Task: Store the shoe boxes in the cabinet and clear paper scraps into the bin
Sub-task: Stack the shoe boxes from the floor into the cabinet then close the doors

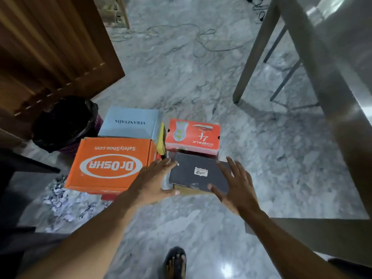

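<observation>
Several shoe boxes sit together on the marble floor: an orange Dr.Osha box [109,165], a light blue box [129,122] behind it, a red box [192,136], and a black Onitsuka Tiger box [198,172] lying on a brown box. My left hand [153,183] hovers open at the black box's left side. At its right side is my right hand [234,185], fingers spread. Neither hand grips it. Paper scraps [62,200] lie on the floor left of the orange box. A bin lined with a black bag [63,123] stands at the left.
A brown wooden cabinet [50,47] fills the upper left. A grey table [326,63] and its legs stand at the right. Loose cables [203,39] trail over the far floor. My sandalled foot [175,262] is at the bottom.
</observation>
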